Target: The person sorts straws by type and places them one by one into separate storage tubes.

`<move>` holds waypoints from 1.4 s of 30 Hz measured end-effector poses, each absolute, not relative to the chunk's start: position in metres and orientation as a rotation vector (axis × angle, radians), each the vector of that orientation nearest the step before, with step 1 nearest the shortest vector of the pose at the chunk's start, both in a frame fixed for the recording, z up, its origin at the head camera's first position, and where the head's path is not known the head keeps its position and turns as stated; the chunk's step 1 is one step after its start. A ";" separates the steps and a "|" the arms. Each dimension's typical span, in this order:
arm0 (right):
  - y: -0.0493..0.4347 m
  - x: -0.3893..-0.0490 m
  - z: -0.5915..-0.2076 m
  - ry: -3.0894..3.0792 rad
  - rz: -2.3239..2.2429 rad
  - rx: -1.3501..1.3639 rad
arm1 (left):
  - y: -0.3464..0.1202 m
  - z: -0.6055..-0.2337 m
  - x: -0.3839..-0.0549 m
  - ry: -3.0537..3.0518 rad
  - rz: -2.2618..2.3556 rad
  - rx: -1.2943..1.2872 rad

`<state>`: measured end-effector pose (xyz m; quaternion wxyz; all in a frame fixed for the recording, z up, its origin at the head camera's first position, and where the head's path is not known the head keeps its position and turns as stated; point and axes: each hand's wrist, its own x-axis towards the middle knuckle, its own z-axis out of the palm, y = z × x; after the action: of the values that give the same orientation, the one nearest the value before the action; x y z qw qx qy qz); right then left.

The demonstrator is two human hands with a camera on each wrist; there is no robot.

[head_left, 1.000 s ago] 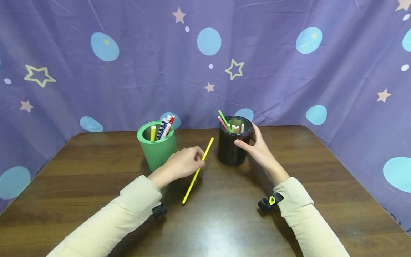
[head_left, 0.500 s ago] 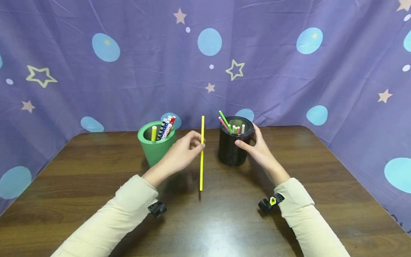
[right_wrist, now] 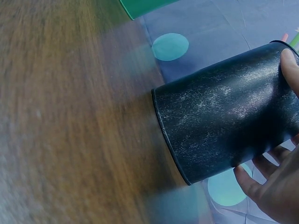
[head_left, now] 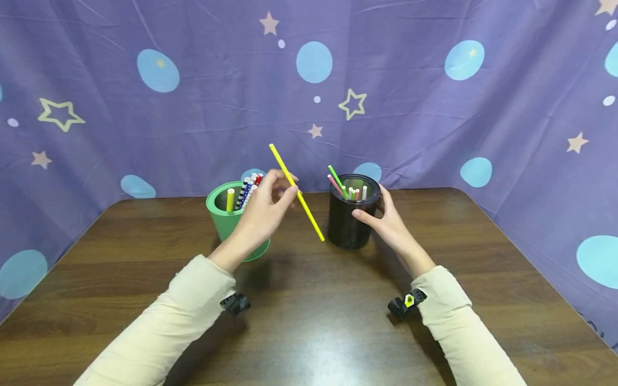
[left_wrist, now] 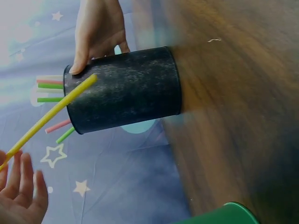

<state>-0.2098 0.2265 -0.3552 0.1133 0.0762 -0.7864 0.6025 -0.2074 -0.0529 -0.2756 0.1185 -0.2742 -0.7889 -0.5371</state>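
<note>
My left hand (head_left: 260, 212) pinches a long yellow straw (head_left: 309, 213) between thumb and fingers. The straw is tilted in the air, its lower end just left of a black cylindrical cup (head_left: 350, 228). In the left wrist view that straw (left_wrist: 51, 114) crosses in front of the cup (left_wrist: 126, 91). Around the cup's right side my right hand (head_left: 393, 228) grips, thumb in front near the rim. Pink, green and white straws (head_left: 336, 179) stand in the black cup. Behind my left hand is a green cup (head_left: 226, 225), partly hidden, with patterned and yellow straws.
Both cups stand toward the back of a brown wooden table (head_left: 309, 321). A purple curtain (head_left: 212, 107) with stars and dots hangs behind it. Black wrist devices (head_left: 407, 303) are strapped near both cuffs.
My left hand has lifted the yellow straw from the table, up and away from me. The straw has turned, so its top now leans left. My right hand and both cups stay put.
</note>
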 end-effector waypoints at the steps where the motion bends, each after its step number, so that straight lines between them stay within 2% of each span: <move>1: 0.226 -0.210 -0.355 -2.306 1.768 0.226 | -0.053 -0.274 -0.208 -2.275 -1.567 -0.788; 10: 0.226 -0.211 -0.356 -2.300 1.781 0.229 | -0.049 -0.265 -0.210 -2.048 -1.661 -0.643; 19: 0.228 -0.211 -0.353 -2.317 1.758 0.224 | -0.039 -0.264 -0.210 -1.996 -1.727 -0.719; 42: 0.227 -0.211 -0.355 -2.307 1.770 0.230 | -0.006 -0.277 -0.214 -2.205 -1.381 -0.787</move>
<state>-0.2108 0.2271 -0.3554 0.1124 0.0783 -0.7859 0.6030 -0.2143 -0.0062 -0.2775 0.2104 -0.2830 -0.7931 -0.4967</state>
